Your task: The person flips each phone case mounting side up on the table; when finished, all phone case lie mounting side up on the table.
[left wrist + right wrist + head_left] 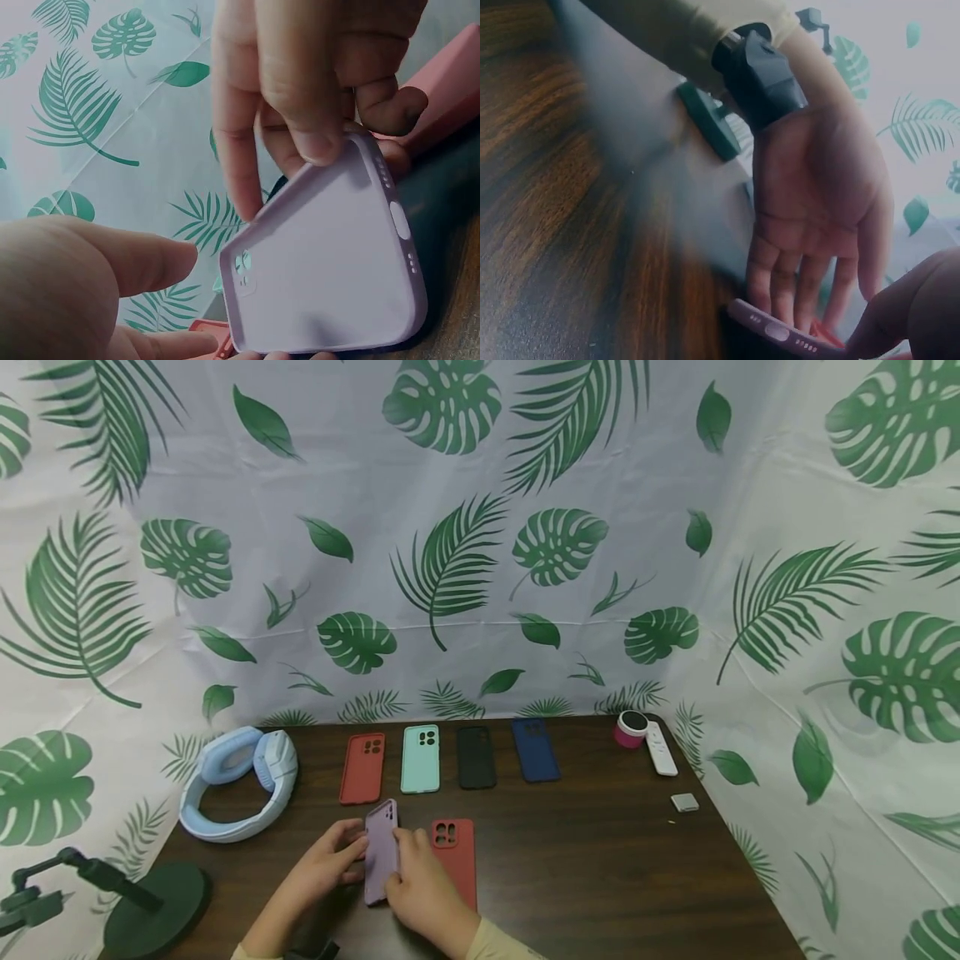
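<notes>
A lilac phone case [381, 853] is tilted up over the table, its hollow inner side facing me. My right hand [429, 887] pinches its right edge between thumb and fingers, as the left wrist view shows with the right hand [315, 67] at the case's rim. On the other side is my left hand [324, 864], its fingers fairly straight against the case's back and its thumb apart from the rim. The right wrist view shows that left palm [817, 187] opened toward the case [776, 330]. A red phone case [456, 858] lies partly behind my right hand.
Along the back lie a red case [362, 768], a mint case [420, 760], a black case [476, 758] and a blue case [536, 750]. Headphones [277, 802] and a dark lamp base [168, 902] stand left. A pink-white jar [630, 731] and white remote [661, 748] are right.
</notes>
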{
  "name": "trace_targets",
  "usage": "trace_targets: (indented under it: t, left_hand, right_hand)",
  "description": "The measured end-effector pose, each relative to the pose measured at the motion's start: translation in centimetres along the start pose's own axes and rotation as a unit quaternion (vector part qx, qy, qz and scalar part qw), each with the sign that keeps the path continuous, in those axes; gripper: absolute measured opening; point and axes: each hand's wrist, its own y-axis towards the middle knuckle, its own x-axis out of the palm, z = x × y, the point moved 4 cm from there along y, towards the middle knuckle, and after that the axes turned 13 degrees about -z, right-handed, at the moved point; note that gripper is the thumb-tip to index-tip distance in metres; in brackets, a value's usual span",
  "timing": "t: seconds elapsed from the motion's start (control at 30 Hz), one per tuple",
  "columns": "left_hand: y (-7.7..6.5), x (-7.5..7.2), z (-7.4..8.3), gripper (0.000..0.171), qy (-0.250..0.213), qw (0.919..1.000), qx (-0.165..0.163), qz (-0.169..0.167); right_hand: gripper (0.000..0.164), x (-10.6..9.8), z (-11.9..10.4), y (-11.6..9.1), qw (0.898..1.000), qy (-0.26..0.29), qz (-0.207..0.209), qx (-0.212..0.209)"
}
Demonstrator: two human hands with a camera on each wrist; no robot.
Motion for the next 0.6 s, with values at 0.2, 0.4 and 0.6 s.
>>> trace_targets:
  t: [0.2,0.4,0.6]
  left_hand:
    - [-0.17,-0.39,0.20,0.052,0.003,0.9999,-0.008,0.005]
    - [-0.30,-0.89,0.47,0.056,0.041,0.9987,-0.029,0.012]
    - [-0.41,-0.81,0.61,0.057,0.072,0.9961,-0.047,0.021]
  right_hand:
    - [0.059,0.28,0.40,0.17,1.000,-0.020,0.002,0.008]
    - [0.059,0.84,0.54,0.27,0.998,-0.058,-0.014,0.023]
    - [0.056,0.85,0.57,0.25,0.998,-0.062,-0.029,0.018]
